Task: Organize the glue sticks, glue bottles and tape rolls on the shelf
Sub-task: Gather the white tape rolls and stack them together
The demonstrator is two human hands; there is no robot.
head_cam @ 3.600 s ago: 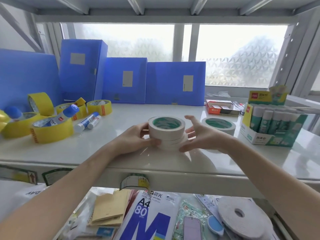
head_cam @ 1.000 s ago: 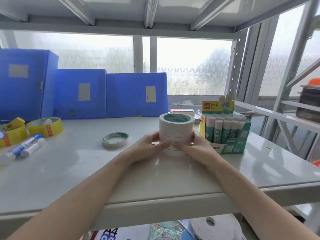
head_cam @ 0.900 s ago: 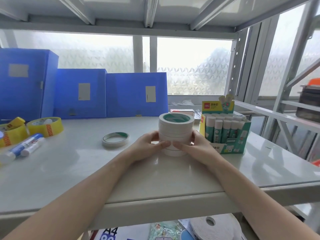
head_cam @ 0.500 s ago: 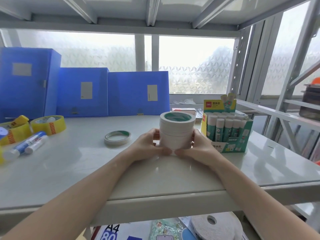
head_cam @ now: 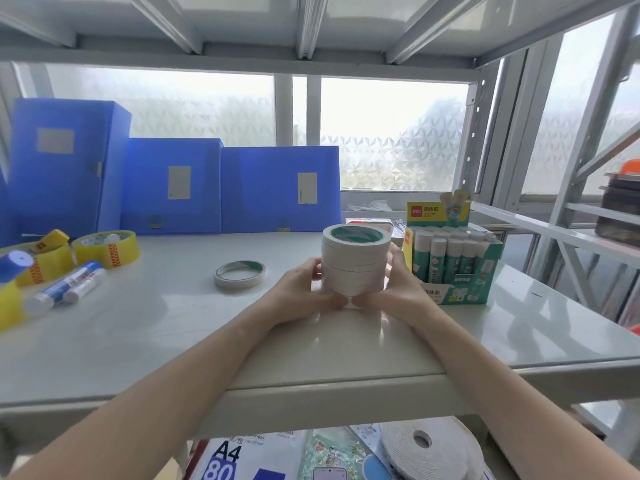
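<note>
Both hands, left hand (head_cam: 300,295) and right hand (head_cam: 398,292), clamp a cylindrical stack of white tape rolls (head_cam: 354,260) (green-cored) upright on the smooth, glossy grey shelf (head_cam: 173,327). The cardboard box of glue sticks (head_cam: 453,261) stands just right; open surface lies left toward a flat single white tape roll (head_cam: 239,275).

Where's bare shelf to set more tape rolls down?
Bare: the patch between the loose roll and the glue bottles, the front edge under both arms, and the right end past the glue stick box. Crowded: far left, yellow tape; both hands wrap the stack beside the box.
</note>
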